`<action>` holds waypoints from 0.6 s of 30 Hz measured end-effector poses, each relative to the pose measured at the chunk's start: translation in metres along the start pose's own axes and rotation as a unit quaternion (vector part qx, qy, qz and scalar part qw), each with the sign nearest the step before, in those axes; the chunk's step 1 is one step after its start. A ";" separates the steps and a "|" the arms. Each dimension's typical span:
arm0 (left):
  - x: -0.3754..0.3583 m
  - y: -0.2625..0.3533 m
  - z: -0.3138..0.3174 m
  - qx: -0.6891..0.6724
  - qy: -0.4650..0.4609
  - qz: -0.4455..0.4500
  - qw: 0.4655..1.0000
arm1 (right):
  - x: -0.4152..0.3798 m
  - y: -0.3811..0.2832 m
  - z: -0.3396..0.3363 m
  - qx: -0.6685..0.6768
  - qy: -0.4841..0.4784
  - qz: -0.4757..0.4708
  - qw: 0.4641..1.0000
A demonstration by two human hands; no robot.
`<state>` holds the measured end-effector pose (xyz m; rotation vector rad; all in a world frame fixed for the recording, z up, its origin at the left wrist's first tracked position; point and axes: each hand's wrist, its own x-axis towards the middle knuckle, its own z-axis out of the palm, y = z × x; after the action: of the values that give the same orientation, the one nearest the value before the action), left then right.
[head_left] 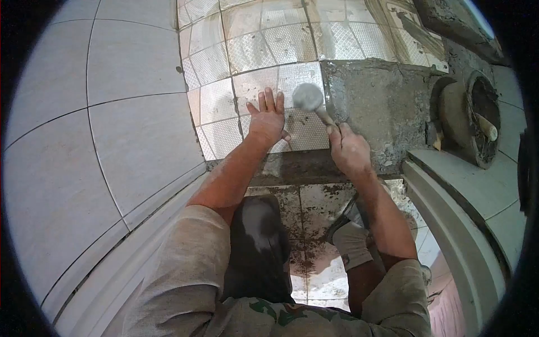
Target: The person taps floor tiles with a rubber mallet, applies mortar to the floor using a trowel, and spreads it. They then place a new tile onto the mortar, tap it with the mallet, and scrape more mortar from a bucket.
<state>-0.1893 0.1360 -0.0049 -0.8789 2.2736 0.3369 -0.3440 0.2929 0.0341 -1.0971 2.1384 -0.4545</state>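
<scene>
Two hands [268, 121] [348, 149], mallet [309, 97], unmarked tile [297, 106]

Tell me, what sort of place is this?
Probably a bathroom being tiled: bare mortar bed beside fresh floor tiles, a mortar bucket, and a rubber mallet in the right hand.

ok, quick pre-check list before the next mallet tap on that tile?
1. Left hand flat on the tile, steadying it: ok.
2. Right hand gripped on the mallet handle: ok.
3. Left fingers out from under the mallet head: not ok, the head sits right beside them.
4. Tile level with its neighbours: cannot tell from this angle.
5. Mortar bed to the right bare, no tile on it yet: ok.
6. Mortar bucket at the right, a tool handle standing in it: ok.
</scene>
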 end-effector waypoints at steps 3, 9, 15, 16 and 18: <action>0.002 0.002 -0.002 0.005 -0.002 -0.008 1.000 | -0.001 -0.023 0.006 0.142 0.063 0.030 0.987; 0.001 -0.001 -0.003 -0.004 -0.006 -0.008 1.000 | -0.009 -0.038 0.073 0.387 0.070 0.188 0.900; 0.004 0.001 -0.001 0.008 -0.007 -0.008 1.000 | -0.010 -0.039 0.102 0.299 0.171 0.167 0.924; 0.003 0.002 -0.001 0.008 -0.006 -0.004 1.000 | -0.013 -0.043 0.092 0.335 0.148 0.164 0.916; 0.003 0.002 -0.001 0.017 -0.001 -0.009 1.000 | -0.017 -0.045 0.085 0.351 0.154 0.175 0.907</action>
<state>-0.1931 0.1350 -0.0061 -0.8813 2.2605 0.2911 -0.2510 0.2803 0.0069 -0.2361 2.0887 -1.1651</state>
